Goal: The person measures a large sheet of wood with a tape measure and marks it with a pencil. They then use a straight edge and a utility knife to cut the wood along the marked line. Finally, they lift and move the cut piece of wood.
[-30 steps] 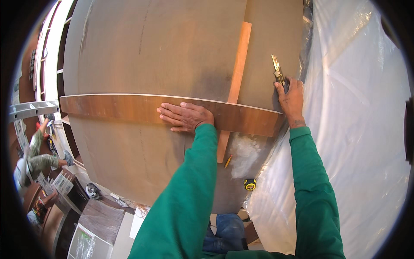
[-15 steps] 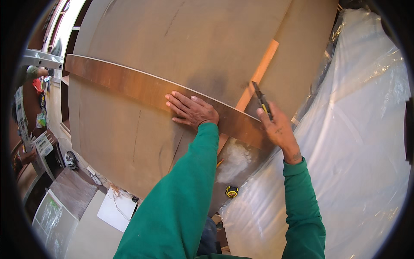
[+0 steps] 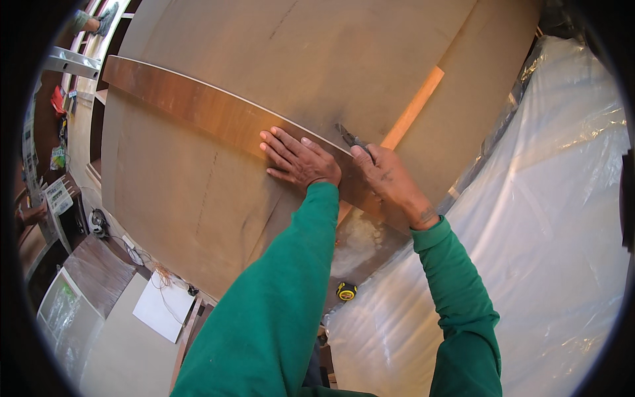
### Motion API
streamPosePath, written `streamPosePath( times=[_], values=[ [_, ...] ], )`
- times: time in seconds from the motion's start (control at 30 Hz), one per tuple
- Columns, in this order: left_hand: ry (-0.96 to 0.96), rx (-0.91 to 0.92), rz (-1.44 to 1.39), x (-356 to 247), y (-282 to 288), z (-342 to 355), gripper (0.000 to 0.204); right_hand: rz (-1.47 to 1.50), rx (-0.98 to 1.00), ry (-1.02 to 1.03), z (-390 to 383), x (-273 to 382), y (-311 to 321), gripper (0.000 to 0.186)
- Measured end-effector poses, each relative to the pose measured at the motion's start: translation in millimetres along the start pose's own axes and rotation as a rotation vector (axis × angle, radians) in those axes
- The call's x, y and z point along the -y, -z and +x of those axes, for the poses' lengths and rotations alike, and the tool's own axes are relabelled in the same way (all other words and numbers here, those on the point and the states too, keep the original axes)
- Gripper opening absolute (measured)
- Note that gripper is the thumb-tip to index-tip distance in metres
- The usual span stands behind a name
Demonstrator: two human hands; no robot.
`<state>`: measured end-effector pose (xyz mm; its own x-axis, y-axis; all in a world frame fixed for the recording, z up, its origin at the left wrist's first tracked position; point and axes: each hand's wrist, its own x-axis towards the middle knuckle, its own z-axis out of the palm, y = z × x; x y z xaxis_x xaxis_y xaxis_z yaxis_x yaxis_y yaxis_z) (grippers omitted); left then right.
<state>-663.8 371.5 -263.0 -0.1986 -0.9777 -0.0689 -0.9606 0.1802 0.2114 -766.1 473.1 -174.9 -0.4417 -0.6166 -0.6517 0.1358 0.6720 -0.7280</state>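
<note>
A long brown wooden board (image 3: 198, 96) with a pale upper edge lies across a large brown panel (image 3: 172, 198). My left hand (image 3: 301, 157) lies flat on the board, fingers stretched out and holding nothing. Just right of it, my right hand (image 3: 387, 177) is closed around a dark utility knife (image 3: 350, 135). The knife's front end points up and left, over the board's pale edge; whether it touches is hard to tell. Beneath the board runs a narrow orange-brown wood strip (image 3: 417, 106), its middle hidden by the board and my right hand.
A yellow and black tape measure (image 3: 346, 291) rests near the panel's front edge, below a whitish dusty patch (image 3: 357, 245). Clear plastic sheeting (image 3: 489, 264) covers the right side. At left are a circular saw (image 3: 98, 221), a metal ladder (image 3: 73, 63) and another person's gloved hand (image 3: 106, 20).
My right hand has moved left with the utility knife, from beyond the wood strip to the board's edge close to my left hand. The left hand stays flat on the board.
</note>
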Motion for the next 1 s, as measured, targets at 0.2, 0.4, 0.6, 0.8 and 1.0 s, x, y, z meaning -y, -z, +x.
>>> streamPosePath(
  times=[0.2,0.4,0.6,0.8,1.0],
  values=[
    [-0.008,-0.005,0.02,1,-2,2,0.069,-0.358,-0.078,0.119,-3,-3,-1,0.041],
    [-0.006,-0.033,0.043,0,-5,1,0.067,-0.601,-0.062,0.19,2,5,-16,0.033],
    [0.004,-0.022,0.044,-1,-5,1,0.067,-0.631,-0.039,0.18,11,11,-17,0.035],
    [0.003,-0.009,0.06,0,-4,2,0.067,-0.691,-0.008,0.197,18,8,-21,0.036],
    [0.012,-0.017,0.052,2,-7,3,0.068,-0.739,-0.012,0.231,19,9,-25,0.034]
  ],
)
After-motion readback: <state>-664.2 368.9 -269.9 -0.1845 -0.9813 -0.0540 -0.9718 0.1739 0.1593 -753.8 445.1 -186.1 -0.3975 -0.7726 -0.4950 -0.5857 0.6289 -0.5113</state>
